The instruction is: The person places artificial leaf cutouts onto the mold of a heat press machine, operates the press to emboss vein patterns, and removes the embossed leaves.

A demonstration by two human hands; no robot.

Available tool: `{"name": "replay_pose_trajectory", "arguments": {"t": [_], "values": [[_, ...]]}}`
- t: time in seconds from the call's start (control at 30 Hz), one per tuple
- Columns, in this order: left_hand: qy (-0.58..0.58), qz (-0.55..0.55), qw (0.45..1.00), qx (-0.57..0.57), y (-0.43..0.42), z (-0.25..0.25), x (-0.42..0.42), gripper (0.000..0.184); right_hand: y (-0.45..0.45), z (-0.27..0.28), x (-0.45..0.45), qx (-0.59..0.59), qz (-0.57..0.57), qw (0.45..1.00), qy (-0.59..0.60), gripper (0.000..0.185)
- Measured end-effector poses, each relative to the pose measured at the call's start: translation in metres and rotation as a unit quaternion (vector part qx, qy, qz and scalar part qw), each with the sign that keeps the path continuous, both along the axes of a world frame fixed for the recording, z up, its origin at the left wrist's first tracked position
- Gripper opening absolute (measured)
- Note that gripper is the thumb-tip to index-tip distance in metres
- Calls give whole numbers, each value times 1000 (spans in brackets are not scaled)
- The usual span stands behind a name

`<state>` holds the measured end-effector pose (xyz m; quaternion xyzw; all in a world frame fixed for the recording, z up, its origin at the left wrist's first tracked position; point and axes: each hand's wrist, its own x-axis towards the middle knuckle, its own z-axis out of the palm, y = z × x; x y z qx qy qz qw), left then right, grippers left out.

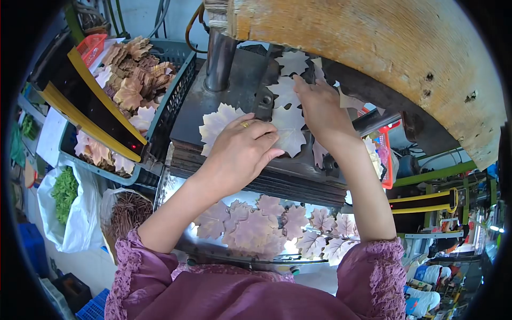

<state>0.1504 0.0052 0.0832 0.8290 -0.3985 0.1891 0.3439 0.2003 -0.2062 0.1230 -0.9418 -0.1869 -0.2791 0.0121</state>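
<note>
Maple-leaf-shaped pieces in pale purple and cream lie in a row on the dark metal mould (265, 101) of a press. My left hand (240, 146), with a ring on one finger, rests between a pale leaf stack (218, 121) and the nearest leaf (289, 130) in the row. Its fingers are bent but apart, and the thumb sits beside that leaf. Farther back, my right hand (321, 106) reaches over the row. Its fingers stretch forward at the edge of the middle leaf (284, 92), and some fingertips are hidden. Neither hand shows a piece lifted in it.
A thick wooden board (373, 37) overhangs the mould. A metal post (218, 61) rises at the left rear. Yellow-edged sensor bars (101, 96) flank the press. A green crate (178, 101) holds leaf stacks. More leaves (253, 229) lie on the near shelf.
</note>
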Motion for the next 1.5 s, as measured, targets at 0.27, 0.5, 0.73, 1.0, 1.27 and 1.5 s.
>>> {"name": "replay_pose_trajectory", "arguments": {"t": [0.27, 0.5, 0.73, 1.0, 1.27, 1.5], "values": [[-1, 10, 994, -112, 8, -3, -5, 21, 2, 14, -19, 52, -53, 995, 66, 29], [172, 53, 951, -252, 34, 5, -12, 15, -19, 32, -72, 261, -33, 958, 117, 23], [524, -153, 677, -494, -26, 74, 23, 21, 9, 64, -45, 805, 101, 582, 59, 27], [409, -91, 798, -432, -66, 60, 64, 24, -3, 51, -32, 835, 178, 482, 200, 24], [642, -418, 362, -531, -56, 42, 44, 57, -28, 15, -134, 658, 292, 513, 467, 28], [598, -241, 758, -101, 53, 2, -140, 83, -16, -30, -290, 796, -33, 308, 519, 19]]}}
